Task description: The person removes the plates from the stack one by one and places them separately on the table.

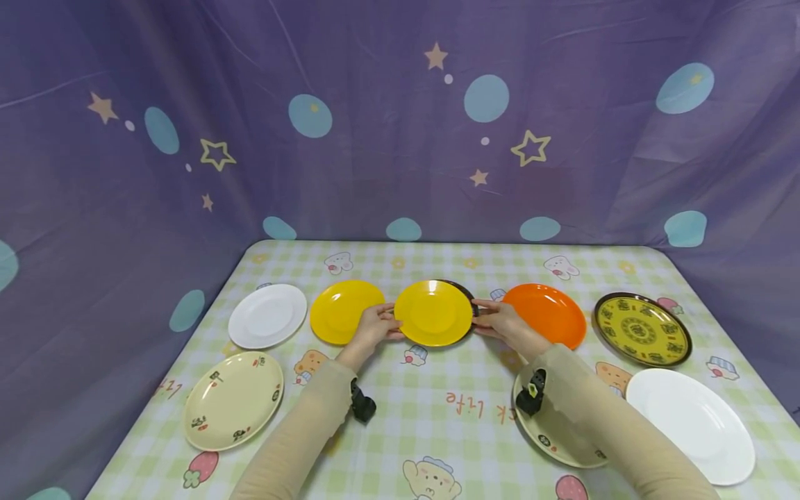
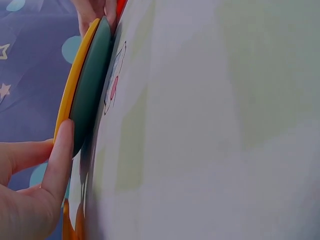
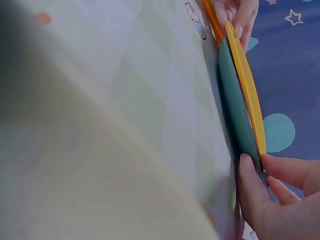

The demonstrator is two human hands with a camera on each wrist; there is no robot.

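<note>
A yellow plate (image 1: pixel 433 314) lies over a dark green plate (image 2: pixel 92 87), whose dark edge shows behind it on the right in the head view. My left hand (image 1: pixel 375 328) pinches the yellow plate's left rim, thumb at the near side. From the opposite side, my right hand (image 1: pixel 505 326) grips the pair; its thumb (image 3: pixel 250 175) presses under the green plate and a fingertip rests at the yellow rim. Both wrist views show the two plates edge-on, close over the tablecloth. Left of my left hand is another yellow plate (image 1: pixel 337 316); an orange plate (image 1: pixel 550 316) lies beside my right hand.
The checked tablecloth (image 1: pixel 462 444) also bears a small white plate (image 1: pixel 267 316), a cream plate (image 1: pixel 234 399) and, partly under my right forearm, another cream plate (image 1: pixel 556 441). Farther right are a yellow patterned plate (image 1: pixel 642 328) and a large white plate (image 1: pixel 690 427). A purple curtain (image 1: pixel 400 167) hangs behind.
</note>
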